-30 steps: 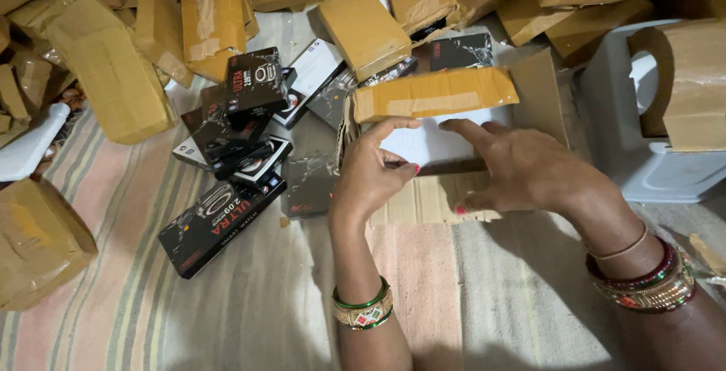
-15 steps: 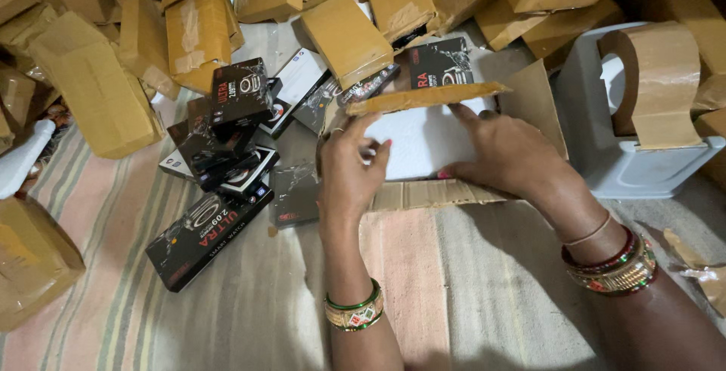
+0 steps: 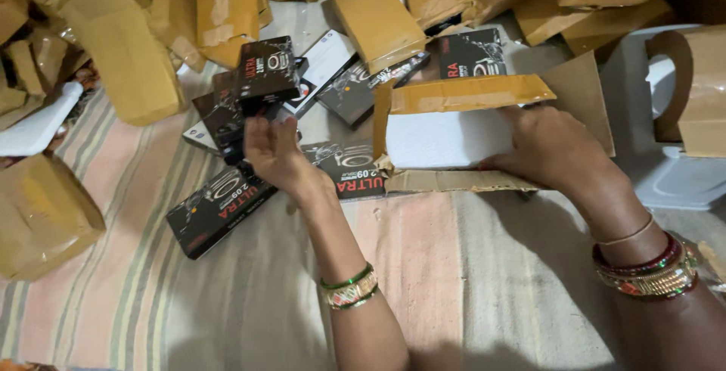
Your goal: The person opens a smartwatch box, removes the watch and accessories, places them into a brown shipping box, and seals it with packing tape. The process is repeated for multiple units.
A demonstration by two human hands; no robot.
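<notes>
Nearest is the striped cloth floor covering (image 3: 249,295), pink, cream and grey bands, with both forearms coming up over it, bangles at each wrist. The left hand (image 3: 276,152) is lifted just off the cloth, fingers loosely spread and slightly curled, pinching nothing that I can see; it hovers at the near edge of a heap of flat black printed cartons (image 3: 242,106), and one long black carton (image 3: 219,208) lies just below it, its long axis slanting from lower left to upper right. The right hand (image 3: 552,148) lies flat, fingers together, pressed against the right end of a white foam block (image 3: 446,140) that sits inside an open brown cardboard box (image 3: 461,93) with a taped upper flap. That box lies lengthways across the view, left to right, directly ahead of the right hand and well to the right of the left hand, so the right hand is the one on it. Just beyond its right side stands a white plastic tape dispenser (image 3: 665,174) carrying a roll of brown tape. Farthest back, sealed brown taped parcels (image 3: 378,19) are heaped across the whole width.
</notes>
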